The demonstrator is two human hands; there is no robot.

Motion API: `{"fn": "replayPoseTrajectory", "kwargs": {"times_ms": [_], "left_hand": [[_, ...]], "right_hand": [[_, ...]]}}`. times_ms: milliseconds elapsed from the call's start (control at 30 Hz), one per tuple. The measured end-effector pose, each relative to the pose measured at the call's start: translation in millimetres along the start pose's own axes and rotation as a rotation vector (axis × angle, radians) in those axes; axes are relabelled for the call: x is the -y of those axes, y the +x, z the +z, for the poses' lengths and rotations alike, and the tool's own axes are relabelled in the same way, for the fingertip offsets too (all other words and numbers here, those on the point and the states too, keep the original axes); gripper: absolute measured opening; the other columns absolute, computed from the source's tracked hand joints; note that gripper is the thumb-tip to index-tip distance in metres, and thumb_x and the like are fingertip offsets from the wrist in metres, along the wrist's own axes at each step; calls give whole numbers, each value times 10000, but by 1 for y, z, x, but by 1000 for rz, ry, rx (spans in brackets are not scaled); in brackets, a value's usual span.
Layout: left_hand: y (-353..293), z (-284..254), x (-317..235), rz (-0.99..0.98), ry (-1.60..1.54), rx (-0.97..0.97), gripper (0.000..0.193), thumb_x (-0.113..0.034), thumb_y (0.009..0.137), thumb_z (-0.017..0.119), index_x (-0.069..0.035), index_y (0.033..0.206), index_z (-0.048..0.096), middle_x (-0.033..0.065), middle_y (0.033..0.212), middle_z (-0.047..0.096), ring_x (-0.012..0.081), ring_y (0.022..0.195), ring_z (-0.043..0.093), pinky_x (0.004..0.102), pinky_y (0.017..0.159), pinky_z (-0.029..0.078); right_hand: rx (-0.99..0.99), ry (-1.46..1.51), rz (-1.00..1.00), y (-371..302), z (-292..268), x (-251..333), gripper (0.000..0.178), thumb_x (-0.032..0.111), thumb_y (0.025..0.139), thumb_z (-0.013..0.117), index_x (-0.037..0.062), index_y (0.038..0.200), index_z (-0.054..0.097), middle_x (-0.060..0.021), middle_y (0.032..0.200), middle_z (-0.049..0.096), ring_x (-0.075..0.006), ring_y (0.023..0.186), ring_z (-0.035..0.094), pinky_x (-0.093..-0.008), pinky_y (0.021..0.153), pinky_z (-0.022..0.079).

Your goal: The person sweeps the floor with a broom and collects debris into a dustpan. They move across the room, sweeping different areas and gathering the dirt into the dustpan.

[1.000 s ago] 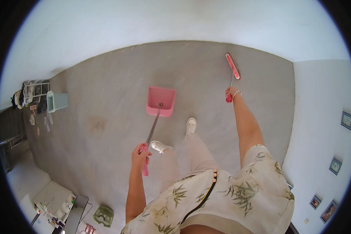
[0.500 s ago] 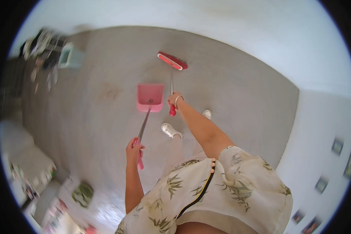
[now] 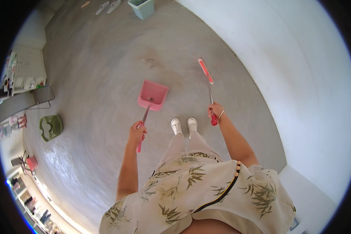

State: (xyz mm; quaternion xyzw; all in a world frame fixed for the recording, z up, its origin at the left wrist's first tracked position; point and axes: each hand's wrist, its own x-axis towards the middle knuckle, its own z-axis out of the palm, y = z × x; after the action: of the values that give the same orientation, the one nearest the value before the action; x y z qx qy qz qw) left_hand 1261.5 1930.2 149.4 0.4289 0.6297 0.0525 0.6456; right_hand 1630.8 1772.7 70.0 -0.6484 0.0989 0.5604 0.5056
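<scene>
My left hand (image 3: 137, 133) is wrapped round the pink grip of a long-handled dustpan (image 3: 160, 89). The pink pan is low in front of me, with a small dark clump of debris (image 3: 151, 99) inside it. Out to the right, my right hand (image 3: 216, 111) grips the red end of a metal-handled broom (image 3: 205, 71). Its narrow red and white head points away from me, near the right wall; the bristles are hardly visible from above. A small patch of litter (image 3: 148, 60) lies on the grey floor beyond the dustpan.
A pale green bin (image 3: 143, 8) and a pair of slippers (image 3: 108, 7) are at the far side. On the left are a green plastic stool or basket (image 3: 50, 128) and a grey bench-like piece (image 3: 27, 102). A white wall (image 3: 284, 66) curves along the right.
My view has turned to the left. The broom has swung right, away from the dustpan, and both my shoes now stand side by side. Each hand keeps its hold.
</scene>
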Motion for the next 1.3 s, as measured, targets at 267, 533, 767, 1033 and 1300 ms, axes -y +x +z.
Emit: {"fn": "replayPoseTrajectory", "kwargs": {"times_ms": [267, 533, 767, 1033, 1300], "left_hand": [[-83, -44, 53, -47, -275, -175, 266, -96, 751, 517, -74, 1015, 550, 80, 634, 561, 85, 398, 440, 222, 348, 344], [-23, -17, 78, -36, -476, -306, 232, -137, 775, 537, -66, 995, 554, 88, 644, 573, 77, 416, 453, 207, 355, 336], [-24, -19, 80, 30, -505, -295, 243, -149, 785, 533, -71, 1014, 553, 71, 643, 571, 79, 416, 445, 214, 365, 341], [36, -36, 185, 42, -341, -271, 267, -138, 786, 531, -74, 1045, 552, 72, 651, 571, 73, 404, 435, 214, 362, 344], [44, -43, 203, 99, -205, -157, 281, -115, 774, 520, -77, 1051, 549, 68, 648, 564, 74, 400, 429, 215, 364, 351]], "right_hand": [[111, 324, 235, 44, 134, -57, 186, 90, 783, 426, 61, 599, 417, -48, 464, 374, -178, 411, 372, -318, 426, 357], [674, 552, 500, 148, 171, 22, 158, 103, 827, 446, 39, 683, 450, -19, 535, 445, -105, 406, 427, -216, 395, 380], [504, 145, 271, 49, 92, -9, 173, 165, 837, 483, 44, 720, 443, -24, 537, 459, -113, 411, 440, -245, 386, 384], [242, 361, 349, 57, 81, -173, 182, 84, 786, 445, 83, 613, 390, -20, 482, 376, -143, 410, 375, -271, 384, 340], [597, 782, 488, 150, 186, -165, 196, 82, 820, 432, 59, 626, 437, -22, 473, 417, -113, 381, 423, -222, 366, 363]]}}
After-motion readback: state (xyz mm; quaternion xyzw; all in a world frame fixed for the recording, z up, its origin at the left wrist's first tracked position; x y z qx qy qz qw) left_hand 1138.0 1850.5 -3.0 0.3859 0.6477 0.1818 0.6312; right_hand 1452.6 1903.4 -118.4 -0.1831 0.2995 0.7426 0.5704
